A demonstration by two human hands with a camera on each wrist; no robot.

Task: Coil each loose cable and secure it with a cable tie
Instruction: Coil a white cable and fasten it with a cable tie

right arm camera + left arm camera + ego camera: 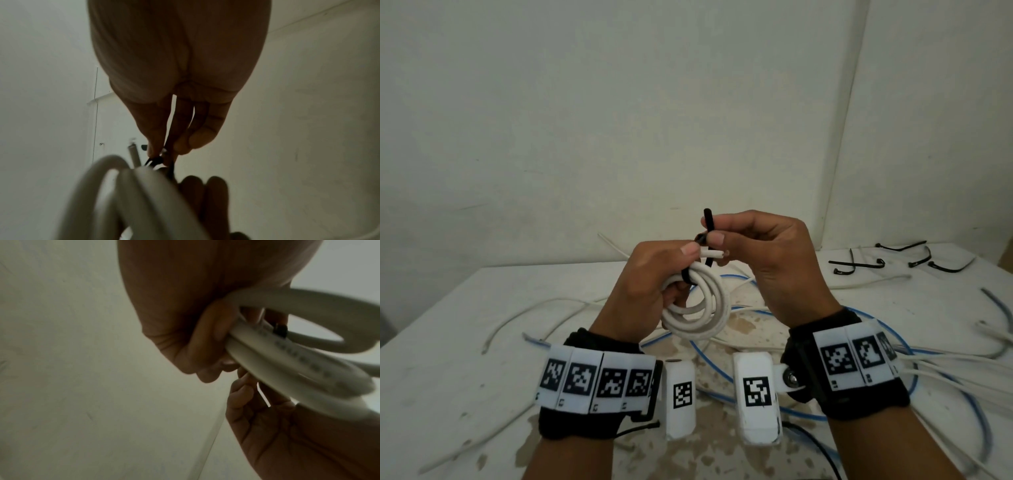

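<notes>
A white cable wound into a small coil [700, 308] hangs above the table, and my left hand [654, 277] grips its upper left side, thumb on the cut cable end [714, 254]. A black cable tie [709, 236] loops round the coil's top and sticks upward. My right hand [763, 253] pinches the tie between thumb and forefinger just above the coil. The left wrist view shows fingers curled round the coil strands [287, 356] with the tie's black head [280, 330] beside them. In the right wrist view, fingertips pinch the dark tie [157, 160] above the blurred coil [127, 194].
Loose white cables [544, 308] and blue cables [722, 373] sprawl over the stained white table [448, 359]. Several spare black cable ties [893, 260] lie at the back right, near the wall. A thin black wire [815, 448] runs off the front edge.
</notes>
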